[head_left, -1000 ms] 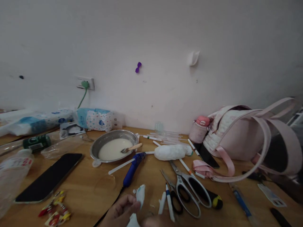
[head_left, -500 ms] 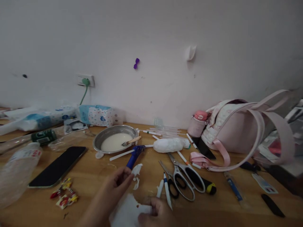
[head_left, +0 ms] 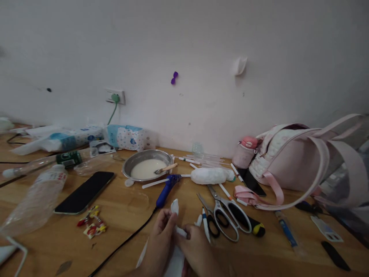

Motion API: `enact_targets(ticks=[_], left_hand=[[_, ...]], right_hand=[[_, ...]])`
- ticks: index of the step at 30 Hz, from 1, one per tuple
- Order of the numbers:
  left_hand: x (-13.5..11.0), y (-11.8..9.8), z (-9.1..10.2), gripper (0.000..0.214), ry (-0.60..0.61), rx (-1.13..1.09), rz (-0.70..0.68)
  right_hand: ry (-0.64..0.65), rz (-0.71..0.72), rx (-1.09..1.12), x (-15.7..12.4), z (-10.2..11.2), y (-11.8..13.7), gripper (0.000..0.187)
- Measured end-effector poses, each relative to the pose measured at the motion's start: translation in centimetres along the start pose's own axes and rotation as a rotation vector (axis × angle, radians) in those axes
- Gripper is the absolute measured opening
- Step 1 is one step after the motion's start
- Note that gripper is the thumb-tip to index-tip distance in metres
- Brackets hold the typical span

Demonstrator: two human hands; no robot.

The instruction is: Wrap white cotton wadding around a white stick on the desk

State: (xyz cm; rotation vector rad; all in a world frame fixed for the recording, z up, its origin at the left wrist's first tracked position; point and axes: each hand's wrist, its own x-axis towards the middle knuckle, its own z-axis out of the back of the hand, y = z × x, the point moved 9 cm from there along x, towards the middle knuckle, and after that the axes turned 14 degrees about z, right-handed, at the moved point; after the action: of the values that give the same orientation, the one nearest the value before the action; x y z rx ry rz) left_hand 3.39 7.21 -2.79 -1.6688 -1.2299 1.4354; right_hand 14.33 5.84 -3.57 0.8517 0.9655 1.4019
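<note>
The left hand's fingers pinch white tissue, its tip, nearer them, poking toward 12 o'clock; the right hand, at 4 o'clock, grips a fold. The long axis seems roughly 12-to-6. Beyond, toward 12: a blue tool.

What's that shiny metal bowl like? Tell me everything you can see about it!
The metal bowl is round and silvery, with a wide rim and sloping sides. It sits upright on the wooden table, in front of a spotted blue-and-white pack. Milky white liquid covers its bottom. A wooden-handled brush leans over its right edge, its bristle end at the liquid.
</note>
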Motion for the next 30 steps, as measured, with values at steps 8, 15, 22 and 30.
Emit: enact_targets(ticks=[8, 15, 22, 30], left_hand=[[0.5, -0.2, 0.7, 0.037, -0.070, 0.077, -0.090], [0.4, -0.3, -0.1, 0.036, -0.016, 0.058, -0.076], [0.7, 0.5, -0.3, 0.031, 0.050, -0.040, -0.003], [-0.7, -1.9, -0.4, 0.026, 0.133, -0.109, 0.016]], right_hand=[[-0.001, -0.045, 0.062, 0.4, 0.4, -0.9, 0.009], [-0.290, 0.087, 0.092, -1.2, 11.7, 0.6, 0.036], [0.015, 0.050, 0.370, -3.0, 9.7, 0.0, 0.042], [-0.021, 0.176, 0.244, -3.5, 5.3, 0.2, 0.042]])
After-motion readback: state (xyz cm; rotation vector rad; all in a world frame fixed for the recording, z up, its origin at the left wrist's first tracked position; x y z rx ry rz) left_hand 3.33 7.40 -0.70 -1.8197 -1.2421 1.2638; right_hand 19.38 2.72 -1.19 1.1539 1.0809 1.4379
